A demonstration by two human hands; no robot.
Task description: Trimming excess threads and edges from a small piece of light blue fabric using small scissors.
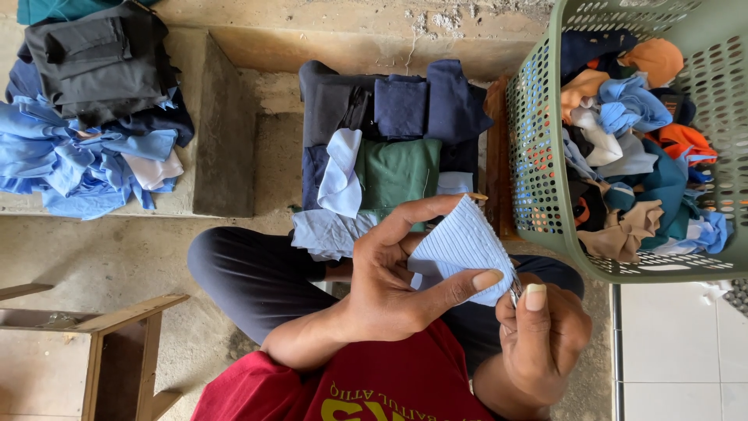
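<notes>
Left hand point(389, 284) pinches light blue cloth piece point(461, 248); right hand point(541, 343) fingers closed on small metal tool point(515, 291); folded stack point(386, 148) looks done; green basket point(538, 179) still full

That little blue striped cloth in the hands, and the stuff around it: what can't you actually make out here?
- Head view: the small metal tool at the blue striped cloth is mostly hidden by the right hand; its kind is unclear.
- The cloth's lower part is covered by the left hand.
- The green basket is cut off by the frame's edge; lower garments are buried.
- The wooden stool is cut off at the left and bottom edges.
</notes>
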